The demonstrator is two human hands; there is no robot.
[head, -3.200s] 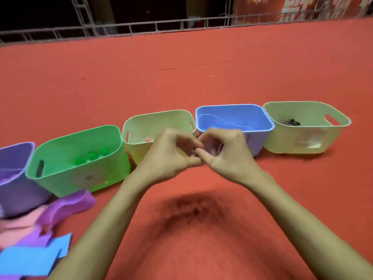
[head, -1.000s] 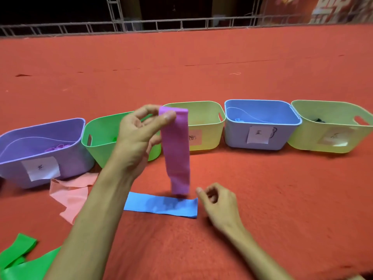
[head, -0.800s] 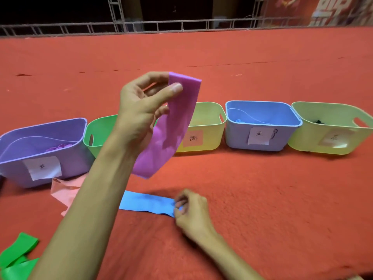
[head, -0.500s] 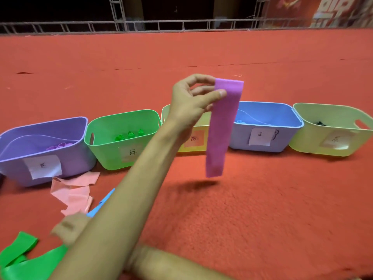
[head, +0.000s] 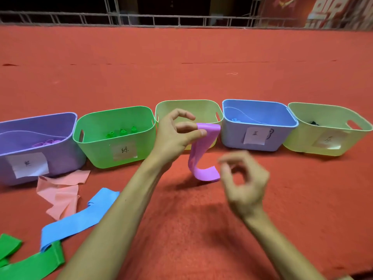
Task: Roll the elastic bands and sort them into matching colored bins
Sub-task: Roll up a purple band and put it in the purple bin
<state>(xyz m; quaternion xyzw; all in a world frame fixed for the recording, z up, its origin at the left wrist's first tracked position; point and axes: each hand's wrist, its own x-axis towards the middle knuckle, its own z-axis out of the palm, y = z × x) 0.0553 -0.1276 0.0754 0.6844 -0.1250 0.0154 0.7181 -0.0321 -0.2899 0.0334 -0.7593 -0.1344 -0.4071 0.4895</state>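
Fingers (head: 192, 136) of the left hand (head: 171, 142): thumb and forefinger pinch the top end of the purple band (head: 198, 156), centre frame; the other fingers are raised and loosely bent. The band hangs from the pinch, bends, and its lower end curls toward the right just above the red carpeted floor (head: 201, 77); contact with the floor cannot be told. Right hand (head: 245, 186): right of centre, motion-blurred, fingers curled toward the thumb, fingertips just beside the band's lower end. Whether they touch or grip it cannot be told. Five bins stand in a row across mid-frame, each with a paper label on its front. From frame left: purple bin (head: 62, 158) with purple rolls (head: 47, 142) inside; green bin (head: 94, 154) with green rolls (head: 122, 131) inside; pale yellow-green bin (head: 201, 109), partly behind the left hand; blue bin (head: 232, 138); second pale yellow-green bin (head: 302, 142) holding something small and dark (head: 313, 123). Loose, unrolled bands lie on the floor at lower left: pink band (head: 60, 196) touching the front of the purple bin, blue band (head: 80, 217) overlapping its lower edge, green band (head: 30, 266) at the frame corner under the blue band's end. A metal railing (head: 161, 18) runs along the top edge.
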